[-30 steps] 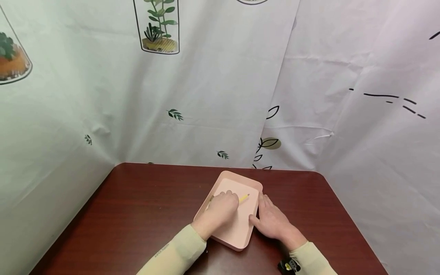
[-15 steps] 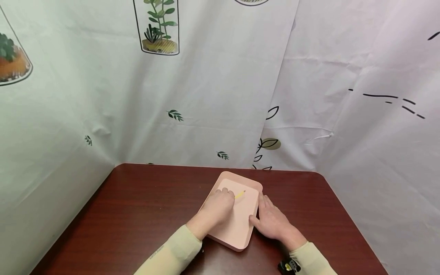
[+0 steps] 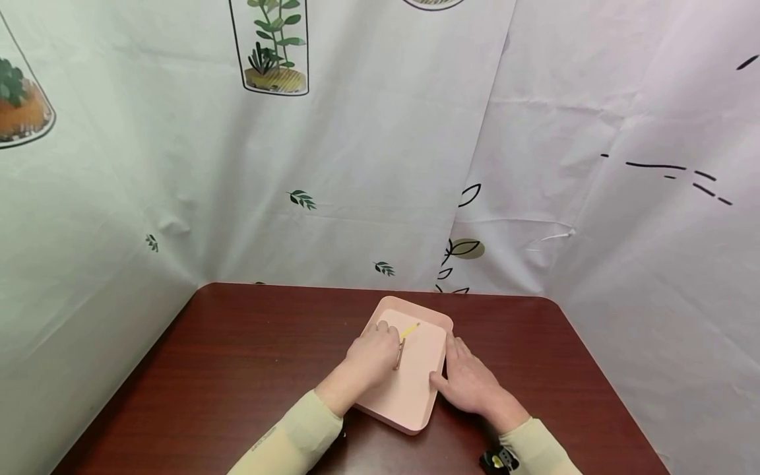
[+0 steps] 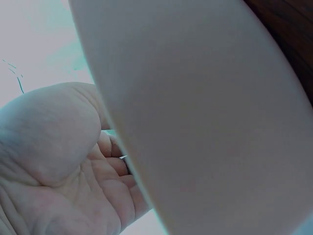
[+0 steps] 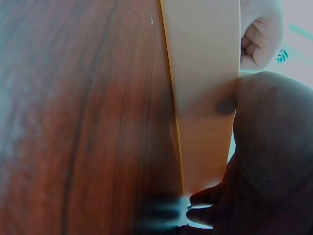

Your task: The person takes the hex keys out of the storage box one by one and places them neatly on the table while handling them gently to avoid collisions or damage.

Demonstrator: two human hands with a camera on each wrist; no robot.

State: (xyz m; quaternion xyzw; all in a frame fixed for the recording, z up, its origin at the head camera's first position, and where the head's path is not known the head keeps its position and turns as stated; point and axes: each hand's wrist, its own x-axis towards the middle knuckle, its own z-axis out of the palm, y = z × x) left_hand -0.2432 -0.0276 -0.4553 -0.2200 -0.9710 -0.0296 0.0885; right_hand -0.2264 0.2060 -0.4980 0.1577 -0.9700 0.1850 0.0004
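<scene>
both wrist views close beside tray (image 3: pixel 406 397)

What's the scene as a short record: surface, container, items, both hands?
surface: dark reddish-brown wood-grain table
container: shallow pink rectangular tray, rounded corners, set at an angle
items within rim: slim yellow pencil, partly hidden; slim brown object, type unclear
left hand: over the tray, beside both items; grip hidden
right hand: straight fingers against the tray's right side
backdrop: white plant-print sheet
</scene>
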